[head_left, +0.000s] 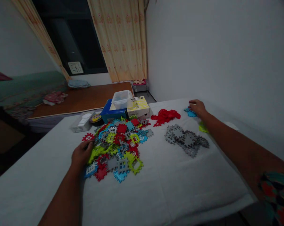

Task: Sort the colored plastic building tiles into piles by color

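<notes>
Curling at the blue pieces (191,113), the right hand (198,108) is narrowed; the left hand (82,153) is half bent at the left edge of the mixed pile (118,138). Whether either grips anything cannot be told. Red pieces (165,116) and grey pieces (189,138) are heaped apart, presumably so colours are kept separate. Bare cloth (144,201) is left toward the near edge.

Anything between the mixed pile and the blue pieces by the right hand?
Nothing visible squarely across it, but it's tight: red pieces lie on the far side of the direct line, gray pieces on the near side. The right hand is right at the blue pieces.
</notes>
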